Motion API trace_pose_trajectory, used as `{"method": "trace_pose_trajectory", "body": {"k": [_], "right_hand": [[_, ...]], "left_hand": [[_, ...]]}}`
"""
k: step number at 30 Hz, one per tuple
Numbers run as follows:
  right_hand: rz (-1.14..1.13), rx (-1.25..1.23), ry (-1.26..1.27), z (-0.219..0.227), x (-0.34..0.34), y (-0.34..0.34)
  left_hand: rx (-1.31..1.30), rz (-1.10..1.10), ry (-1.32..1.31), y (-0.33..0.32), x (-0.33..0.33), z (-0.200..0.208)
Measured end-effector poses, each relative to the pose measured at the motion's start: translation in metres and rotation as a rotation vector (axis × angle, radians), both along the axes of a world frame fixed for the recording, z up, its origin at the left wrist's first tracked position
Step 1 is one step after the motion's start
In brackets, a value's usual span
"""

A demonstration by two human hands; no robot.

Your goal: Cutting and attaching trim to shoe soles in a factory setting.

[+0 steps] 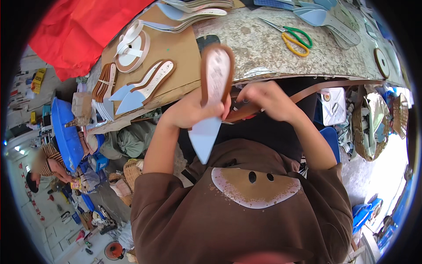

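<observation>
My left hand (187, 112) is closed around the middle of a shoe insole (217, 72), held upright above my lap. This insole has a white heel part with a brown edge, and a pale blue pointed toe aimed towards me. Close by on the right, my right hand (270, 99) has its fingers curled together at a brown strip (318, 90). From the table's right side the strip runs behind that hand to the insole's edge. The right fingertips are slightly blurred, and their exact grip on the strip is partly hidden.
On the worn table (246, 39) lie two brown-edged insoles (151, 83), a tied insole bundle (105, 86), a white tape roll (132, 53), scissors (296, 39) and stacked blue-toed insoles (327, 22). Red cloth (88, 35) covers the far left; another person (50, 160) is beyond.
</observation>
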State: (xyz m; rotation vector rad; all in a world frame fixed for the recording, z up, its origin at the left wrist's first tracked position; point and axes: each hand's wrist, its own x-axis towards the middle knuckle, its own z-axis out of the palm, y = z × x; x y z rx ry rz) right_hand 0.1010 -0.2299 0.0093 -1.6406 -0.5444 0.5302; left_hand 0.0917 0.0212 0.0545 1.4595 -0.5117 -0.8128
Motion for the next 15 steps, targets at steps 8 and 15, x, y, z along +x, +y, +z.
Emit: {"method": "trace_pose_trajectory", "body": {"k": [8, 15], "right_hand": [[-0.508, -1.157, -0.681, -0.058, 0.138, -0.118], [-0.471, -1.064, -0.978, -0.041, 0.13, -0.116]], "left_hand": [[-0.166, 0.576, 0.103, -0.01, 0.012, -0.019], [-0.078, 0.757, -0.13, -0.019, 0.015, -0.02]]}}
